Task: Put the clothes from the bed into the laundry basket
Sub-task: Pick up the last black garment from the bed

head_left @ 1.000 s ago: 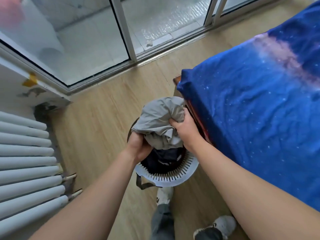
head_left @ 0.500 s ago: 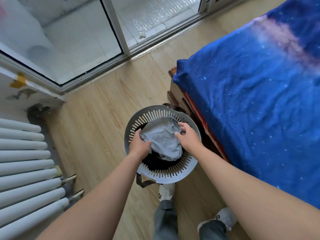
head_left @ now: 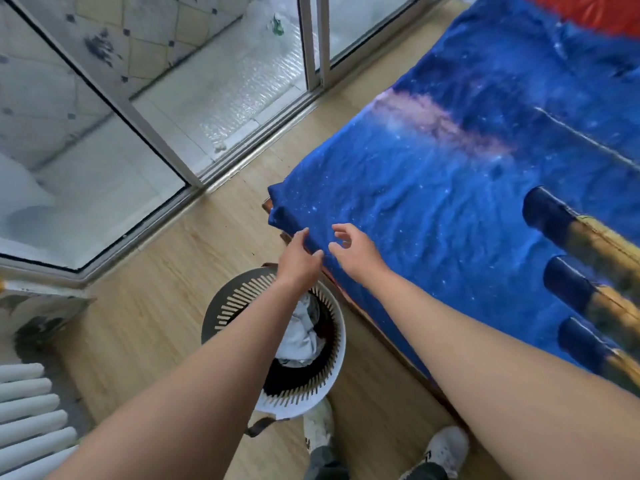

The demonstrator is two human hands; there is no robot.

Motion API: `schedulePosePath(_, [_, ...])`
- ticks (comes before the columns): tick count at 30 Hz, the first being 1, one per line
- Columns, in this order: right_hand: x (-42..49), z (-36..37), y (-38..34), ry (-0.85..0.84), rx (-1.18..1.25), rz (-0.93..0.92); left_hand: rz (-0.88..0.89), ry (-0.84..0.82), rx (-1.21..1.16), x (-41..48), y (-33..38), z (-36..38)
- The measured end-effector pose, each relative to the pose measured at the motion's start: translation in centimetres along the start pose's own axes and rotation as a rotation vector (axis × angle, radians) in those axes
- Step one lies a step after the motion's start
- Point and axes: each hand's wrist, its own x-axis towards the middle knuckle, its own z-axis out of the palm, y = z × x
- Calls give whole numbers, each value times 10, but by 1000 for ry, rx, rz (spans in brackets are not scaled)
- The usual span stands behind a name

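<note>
The round slatted laundry basket (head_left: 225,306) stands on the floor beside the bed corner. A grey garment (head_left: 301,336) lies in it on top of dark clothes. My left hand (head_left: 299,259) hovers above the basket's far rim, fingers apart and empty. My right hand (head_left: 353,249) is over the bed's near corner, open, holding nothing. The bed (head_left: 450,209) wears a blue starry sheet. A dark blue and yellow striped cloth (head_left: 581,261) lies at the right edge of the bed, blurred. An orange-red patch (head_left: 595,12) shows at the bed's far end.
Glass sliding doors (head_left: 173,109) run along the far side of the wooden floor (head_left: 166,271). A white radiator (head_left: 31,414) sits at the lower left. My feet in white shoes (head_left: 443,452) stand just behind the basket.
Both hands let go of the grey garment, which now lies in the basket. They rose out of the basket and moved toward the bed corner. The view tilted up over the bed.
</note>
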Motion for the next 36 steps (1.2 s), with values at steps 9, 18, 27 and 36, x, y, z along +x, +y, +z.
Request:
schedulePosePath(9, [-35,-241,116,371,75,114,305,-205,127,-33,206,196])
schedulePosePath(18, [-126,-434,255,633,237,295,494,-501,254,-129,325,406])
schedulePosePath(27, [-195,-523,376,792,128,504,533,-658,342,-195,356,543])
schedulePosePath(36, [-198,-588,467,679,22,838,415,-640,413,-180,328,576])
